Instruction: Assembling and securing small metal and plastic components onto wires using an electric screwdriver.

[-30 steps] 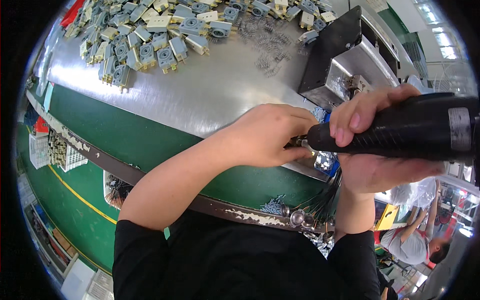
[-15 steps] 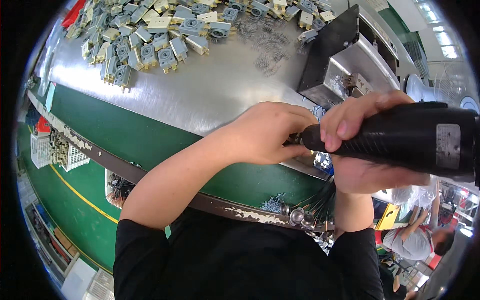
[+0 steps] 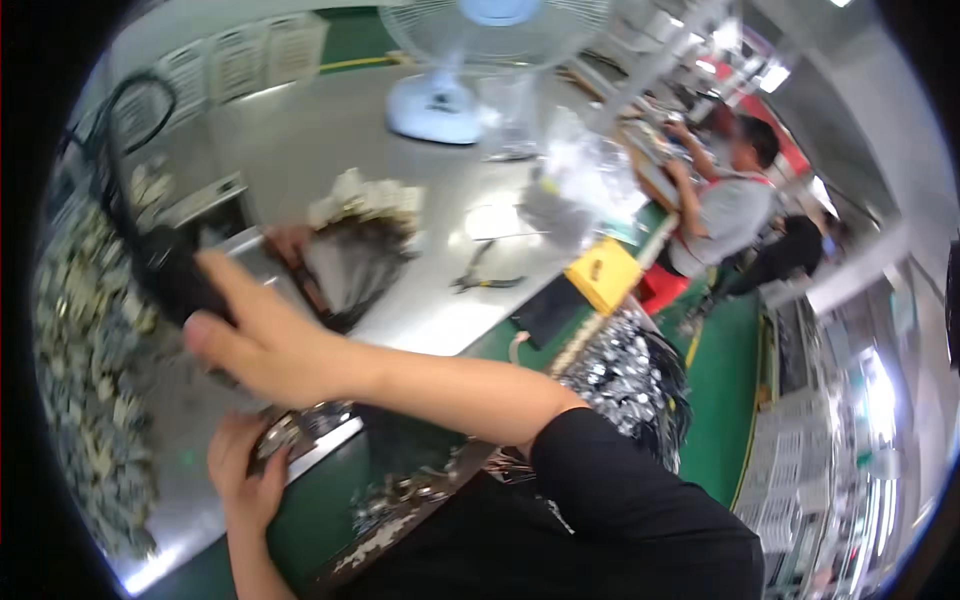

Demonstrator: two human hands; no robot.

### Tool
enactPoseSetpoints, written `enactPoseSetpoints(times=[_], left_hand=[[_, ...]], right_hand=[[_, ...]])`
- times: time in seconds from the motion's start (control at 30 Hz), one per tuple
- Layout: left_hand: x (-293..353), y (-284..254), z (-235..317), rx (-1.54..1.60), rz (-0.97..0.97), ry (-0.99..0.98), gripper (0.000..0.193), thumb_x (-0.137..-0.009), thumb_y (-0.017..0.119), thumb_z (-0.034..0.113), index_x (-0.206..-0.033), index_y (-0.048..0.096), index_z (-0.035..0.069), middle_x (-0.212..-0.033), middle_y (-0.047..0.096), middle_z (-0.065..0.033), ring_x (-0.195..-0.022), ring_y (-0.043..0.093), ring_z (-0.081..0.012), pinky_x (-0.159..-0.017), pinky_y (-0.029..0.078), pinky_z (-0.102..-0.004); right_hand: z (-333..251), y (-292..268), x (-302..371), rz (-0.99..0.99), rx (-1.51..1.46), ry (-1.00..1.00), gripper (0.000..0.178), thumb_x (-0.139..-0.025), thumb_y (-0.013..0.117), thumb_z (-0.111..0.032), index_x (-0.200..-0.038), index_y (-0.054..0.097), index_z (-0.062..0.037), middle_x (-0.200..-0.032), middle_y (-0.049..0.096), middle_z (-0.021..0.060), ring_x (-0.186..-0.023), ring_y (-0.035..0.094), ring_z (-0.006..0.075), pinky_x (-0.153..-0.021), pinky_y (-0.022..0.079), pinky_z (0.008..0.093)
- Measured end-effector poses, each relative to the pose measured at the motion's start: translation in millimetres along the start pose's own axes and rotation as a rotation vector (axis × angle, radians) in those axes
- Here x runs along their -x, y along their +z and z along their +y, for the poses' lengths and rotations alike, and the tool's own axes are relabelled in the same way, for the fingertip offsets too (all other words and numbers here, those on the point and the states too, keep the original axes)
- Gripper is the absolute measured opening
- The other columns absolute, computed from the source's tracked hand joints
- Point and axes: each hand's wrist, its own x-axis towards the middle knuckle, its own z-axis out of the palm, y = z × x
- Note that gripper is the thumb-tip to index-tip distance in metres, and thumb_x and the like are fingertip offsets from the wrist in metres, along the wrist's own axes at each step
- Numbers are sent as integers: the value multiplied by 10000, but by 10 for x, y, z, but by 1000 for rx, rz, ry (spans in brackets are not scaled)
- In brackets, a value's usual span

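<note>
Steel bench (image 3: 330,150), white fan (image 3: 470,60), blurred workshop.

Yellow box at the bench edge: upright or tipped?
Flat, not tipped: the yellow box lies on its broad face on the bench, beside a dark pad. Open or shut: cannot tell.

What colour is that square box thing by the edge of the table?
The box is yellow. It shows best in the head view, right of the pliers.

View swung right; right hand (image 3: 265,345) w/ black tool (image 3: 170,270) now left.
</note>
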Motion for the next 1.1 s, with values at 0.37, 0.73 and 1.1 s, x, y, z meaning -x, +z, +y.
enactPoseSetpoints(times=[0.37, 0.73, 1.1], left_hand=[[147, 68, 46, 193, -85, 13, 289, -755, 760, -11, -1025, 658, -37, -1021, 686, -190, -980, 654, -366, -1010, 483, -464], [326, 127, -116, 129, 109, -173, 294, -855, 770, 2, -1128, 674, -46, -1066, 723, -148, -991, 675, -231, -922, 519, -347], [294, 90, -133, 159, 203, -250, 252, -891, 762, 16, -1080, 599, -19, -1026, 650, -100, -983, 622, -190, -931, 487, -319]], right_hand=[[-111, -331, 756, -309, 984, 106, 358, -846, 715, -339, -932, 735, 7, -936, 703, 218, -938, 693, 428, -819, 565, 505], [405, 100, 960, -329, 959, -135, 352, -779, 777, -270, -1012, 716, -14, -974, 726, 190, -915, 717, 396, -810, 570, 478], [440, 156, 943, -143, 1008, -193, 330, -795, 759, -323, -948, 683, -41, -976, 708, 150, -934, 705, 345, -769, 553, 451]])
